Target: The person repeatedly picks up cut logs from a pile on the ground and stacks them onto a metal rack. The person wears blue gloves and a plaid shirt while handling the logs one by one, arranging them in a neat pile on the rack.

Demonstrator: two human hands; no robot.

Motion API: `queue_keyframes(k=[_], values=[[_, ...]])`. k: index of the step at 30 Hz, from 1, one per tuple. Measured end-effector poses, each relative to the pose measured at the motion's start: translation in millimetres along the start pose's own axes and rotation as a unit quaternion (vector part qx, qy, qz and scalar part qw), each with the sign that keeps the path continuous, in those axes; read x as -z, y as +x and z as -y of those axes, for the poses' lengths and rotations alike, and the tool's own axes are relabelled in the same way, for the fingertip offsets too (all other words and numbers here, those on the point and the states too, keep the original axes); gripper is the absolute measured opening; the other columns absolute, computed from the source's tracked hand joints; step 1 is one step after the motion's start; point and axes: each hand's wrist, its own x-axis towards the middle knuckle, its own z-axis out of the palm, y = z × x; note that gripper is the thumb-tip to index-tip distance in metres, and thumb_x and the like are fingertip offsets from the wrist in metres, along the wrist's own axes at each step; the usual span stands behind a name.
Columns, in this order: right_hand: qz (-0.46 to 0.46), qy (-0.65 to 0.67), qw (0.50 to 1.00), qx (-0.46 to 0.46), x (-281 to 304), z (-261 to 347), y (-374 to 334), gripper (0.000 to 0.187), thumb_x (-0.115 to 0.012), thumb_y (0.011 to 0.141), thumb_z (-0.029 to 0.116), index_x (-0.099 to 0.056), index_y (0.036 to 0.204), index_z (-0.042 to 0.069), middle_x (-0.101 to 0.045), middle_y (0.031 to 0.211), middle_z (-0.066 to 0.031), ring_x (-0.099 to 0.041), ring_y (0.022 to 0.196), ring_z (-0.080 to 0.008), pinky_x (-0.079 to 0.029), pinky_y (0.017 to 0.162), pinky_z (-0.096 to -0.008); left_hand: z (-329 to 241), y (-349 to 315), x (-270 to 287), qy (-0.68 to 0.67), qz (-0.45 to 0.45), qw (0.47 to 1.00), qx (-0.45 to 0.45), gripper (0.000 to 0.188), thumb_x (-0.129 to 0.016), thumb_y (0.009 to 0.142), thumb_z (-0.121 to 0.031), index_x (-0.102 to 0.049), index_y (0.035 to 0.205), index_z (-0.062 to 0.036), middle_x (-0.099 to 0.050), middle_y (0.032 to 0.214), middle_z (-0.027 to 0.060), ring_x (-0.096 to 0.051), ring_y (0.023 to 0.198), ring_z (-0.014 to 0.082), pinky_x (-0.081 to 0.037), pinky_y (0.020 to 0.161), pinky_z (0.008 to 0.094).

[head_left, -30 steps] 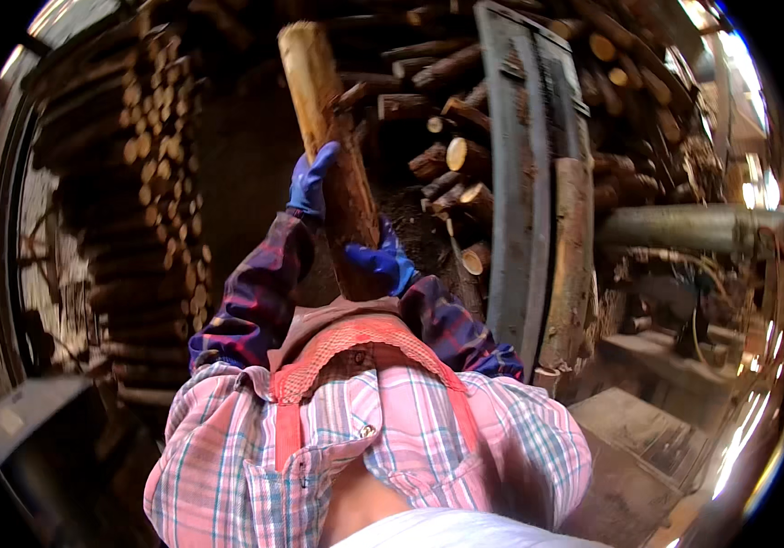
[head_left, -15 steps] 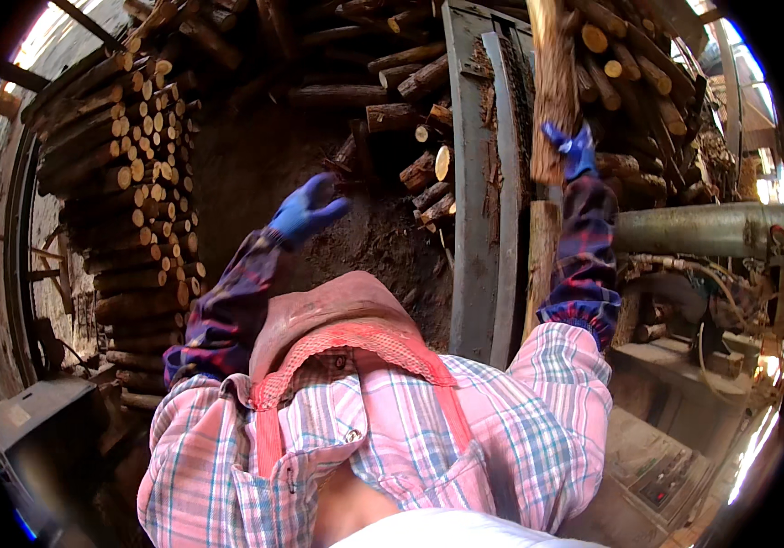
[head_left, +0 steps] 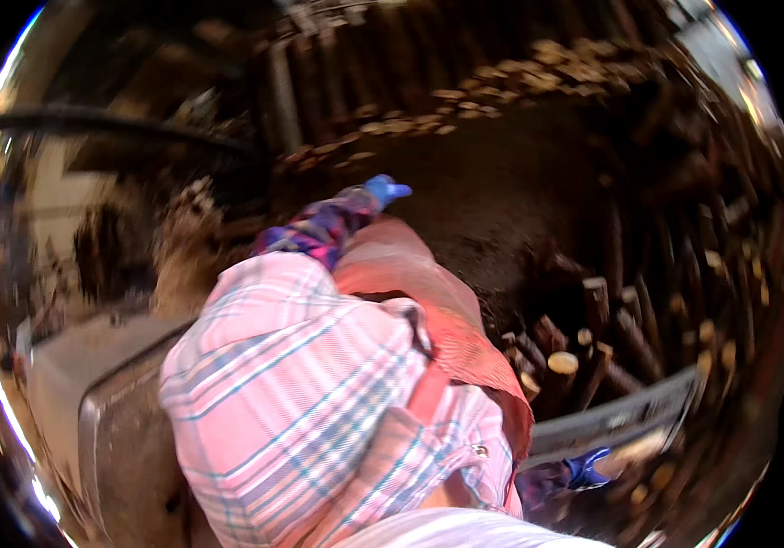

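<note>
My left hand (head_left: 383, 189), in a blue glove, hangs over the dark ground in front of the red apron (head_left: 401, 256). It holds nothing, and its fingers are a little apart, though blurred. At the lower right, my right hand (head_left: 586, 468), gloved the same, is beside a peeled log (head_left: 645, 451) lying along a grey metal rail (head_left: 615, 417). Its thumb and fingers spread apart; whether they touch the log I cannot tell.
Stacked logs (head_left: 547, 68) show their cut ends along the far side. More logs (head_left: 561, 363) lie loosely beyond the rail, with a pile on the right. A boxy, dusty metal cabinet (head_left: 127, 384) stands close on my left. Motion blurs much of the view.
My view has swung sharply to the left, shifting the log stack to the far side and the rail to the lower right. The left hand is now nearer the apron.
</note>
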Motion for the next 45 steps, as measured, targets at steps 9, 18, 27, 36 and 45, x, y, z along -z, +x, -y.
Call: queue_keyframes(k=[9,18,27,36,45], values=[[0.493,0.140,0.858,-0.041,-312,302,-176,0.050,-0.067,0.085,0.017,-0.047,0.127,-0.002,-0.054,0.121,-0.0126,-0.052,0.108,-0.0190,-0.042,0.094,-0.0310,130,97,250,-0.098,-0.195,0.953,0.210,0.072,-0.072,0.071,-0.049,-0.057,0.117,0.0034,-0.057,0.121,0.0226,-0.054,0.112,0.0363,-0.043,0.092,0.0419],[0.614,0.088,0.767,-0.163,-337,364,-242,0.030,-0.062,0.088,0.017,-0.059,0.112,-0.001,-0.061,0.101,-0.0056,-0.056,0.086,-0.0156,-0.046,0.078,-0.0314,191,167,403,-0.189,-0.392,0.847,0.306,0.087,-0.083,0.064,-0.038,-0.043,0.130,0.0031,-0.051,0.128,0.0216,-0.050,0.118,0.0319,-0.040,0.096,0.0419],[0.589,-0.006,0.804,0.077,-321,298,-227,0.012,-0.059,0.078,0.003,-0.053,0.087,-0.001,-0.054,0.080,-0.0171,-0.055,0.073,-0.0347,-0.044,0.063,-0.0384,166,204,417,-0.121,-0.345,0.871,0.327,0.085,-0.080,0.065,-0.042,-0.045,0.130,0.0000,-0.058,0.118,0.0180,-0.054,0.112,0.0278,-0.044,0.094,0.0363],[0.605,0.216,0.757,-0.115,-447,439,-204,0.044,-0.060,0.090,0.019,-0.048,0.128,0.000,-0.054,0.122,-0.0073,-0.051,0.110,-0.0163,-0.039,0.098,-0.0293,31,158,281,-0.748,0.057,0.659,0.055,0.034,-0.067,0.082,-0.026,-0.061,0.108,-0.0054,-0.065,0.104,0.0090,-0.061,0.096,0.0233,-0.047,0.090,0.0391],[0.498,0.426,0.740,-0.152,-420,444,-258,0.069,-0.069,0.083,0.025,-0.033,0.137,0.004,-0.051,0.120,-0.0079,-0.050,0.108,-0.0170,-0.042,0.093,-0.0316,-114,130,118,-0.532,0.451,0.705,0.128,0.046,-0.060,0.087,-0.030,-0.052,0.118,0.0033,-0.061,0.110,0.0155,-0.057,0.105,0.0268,-0.042,0.099,0.0381]])
